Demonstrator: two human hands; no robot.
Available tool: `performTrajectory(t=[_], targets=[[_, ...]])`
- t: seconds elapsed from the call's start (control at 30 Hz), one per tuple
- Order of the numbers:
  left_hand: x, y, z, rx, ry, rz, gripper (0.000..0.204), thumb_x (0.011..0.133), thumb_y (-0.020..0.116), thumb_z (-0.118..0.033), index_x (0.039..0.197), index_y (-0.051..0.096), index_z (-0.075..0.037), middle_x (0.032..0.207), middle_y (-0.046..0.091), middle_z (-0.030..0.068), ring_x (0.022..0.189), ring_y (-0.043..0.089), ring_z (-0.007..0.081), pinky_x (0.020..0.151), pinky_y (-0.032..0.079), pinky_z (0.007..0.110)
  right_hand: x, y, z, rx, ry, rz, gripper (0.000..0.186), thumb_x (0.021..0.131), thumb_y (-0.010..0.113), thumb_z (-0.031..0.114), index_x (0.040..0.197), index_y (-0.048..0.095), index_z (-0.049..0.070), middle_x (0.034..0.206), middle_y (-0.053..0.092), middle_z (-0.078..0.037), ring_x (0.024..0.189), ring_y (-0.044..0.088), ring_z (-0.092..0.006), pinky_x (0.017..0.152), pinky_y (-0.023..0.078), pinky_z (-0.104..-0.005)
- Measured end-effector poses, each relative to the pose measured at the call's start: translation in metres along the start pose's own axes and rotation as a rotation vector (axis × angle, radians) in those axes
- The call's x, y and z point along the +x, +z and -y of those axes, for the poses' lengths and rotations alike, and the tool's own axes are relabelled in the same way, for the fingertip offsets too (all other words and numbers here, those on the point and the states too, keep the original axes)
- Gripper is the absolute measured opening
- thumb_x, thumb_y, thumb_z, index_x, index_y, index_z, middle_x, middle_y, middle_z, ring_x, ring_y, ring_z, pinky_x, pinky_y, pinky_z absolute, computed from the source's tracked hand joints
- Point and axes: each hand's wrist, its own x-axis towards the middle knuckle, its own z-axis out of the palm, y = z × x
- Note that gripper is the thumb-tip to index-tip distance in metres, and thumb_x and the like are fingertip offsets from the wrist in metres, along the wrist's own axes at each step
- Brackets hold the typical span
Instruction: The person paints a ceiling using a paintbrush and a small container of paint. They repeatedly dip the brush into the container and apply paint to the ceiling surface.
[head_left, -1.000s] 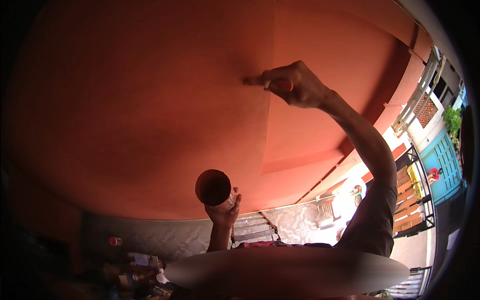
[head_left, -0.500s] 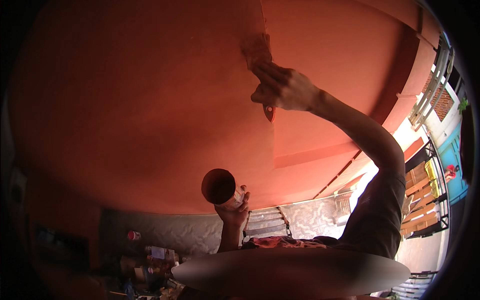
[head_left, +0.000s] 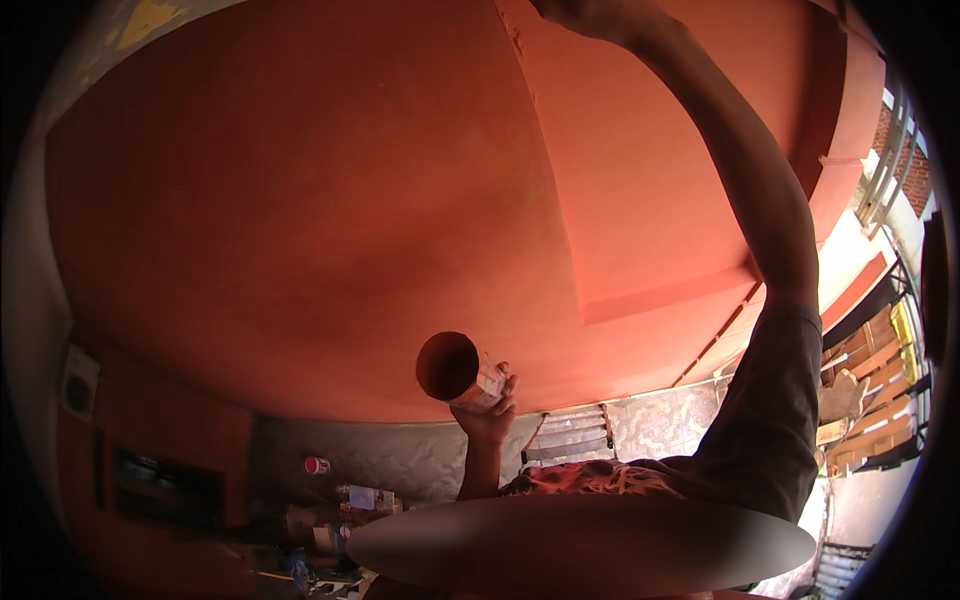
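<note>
My left hand [head_left: 489,417] is wrapped round the side of a paint can [head_left: 488,386], its dark open mouth tilted toward me; what is inside is too dark to make out. High up, my right hand [head_left: 598,14] is partly cut off by the top edge of the picture, against the orange-red wall [head_left: 330,200]. Half a second ago its fingers gripped a paintbrush with a red handle end; the brush itself now lies outside the picture. A vertical edge in the wall, with a rough strip near its top, runs down below that hand.
Below stands a ladder [head_left: 570,440] on a patterned floor [head_left: 655,418]. A small red and white bucket [head_left: 316,465] and a pile of mixed items [head_left: 365,500] are at lower left. Wooden boards [head_left: 875,390] lie at the right. A pale box [head_left: 80,382] hangs far left.
My right hand has moved up along the wall edge, taking the paintbrush out of the picture. The view has shifted, showing more at the left. My left hand still holds the can.
</note>
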Motion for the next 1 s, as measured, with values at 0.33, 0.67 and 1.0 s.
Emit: performTrajectory(t=[0.33,0.67,1.0], targets=[[-0.007,-0.003,-0.002,0.034,0.044,-0.115,0.060,0.094,0.060,-0.052,0.136,0.055,-0.010,0.122,0.054,0.0201,0.093,0.050,0.0297,0.055,0.052,0.026,-0.176,0.061,0.104,0.005,-0.092,0.810,0.009,0.083,0.069,0.016,0.084,0.061,0.019,0.078,0.069,-0.010,0.078,0.071,-0.0254,0.066,0.059,-0.0366],[-0.002,-0.019,-0.006,-0.016,0.046,0.009,0.068,0.093,0.066,-0.049,0.145,0.052,-0.008,0.128,0.056,0.0211,0.094,0.051,0.0284,0.059,0.052,0.025,0.011,0.039,0.012,0.104,0.082,0.256,0.009,0.086,0.068,0.009,0.092,0.062,0.008,0.084,0.069,-0.008,0.066,0.067,-0.0266,0.056,0.053,-0.0384],[-0.007,-0.024,-0.019,-0.036,0.060,-0.036,0.063,0.092,0.062,-0.053,0.136,0.055,-0.009,0.125,0.054,0.0203,0.094,0.050,0.0300,0.056,0.051,0.026,-0.104,0.120,0.088,-0.288,-0.374,0.565,0.021,0.072,0.075,0.016,0.071,0.054,0.021,0.089,0.065,-0.013,0.081,0.069,-0.0219,0.060,0.058,-0.0320]])
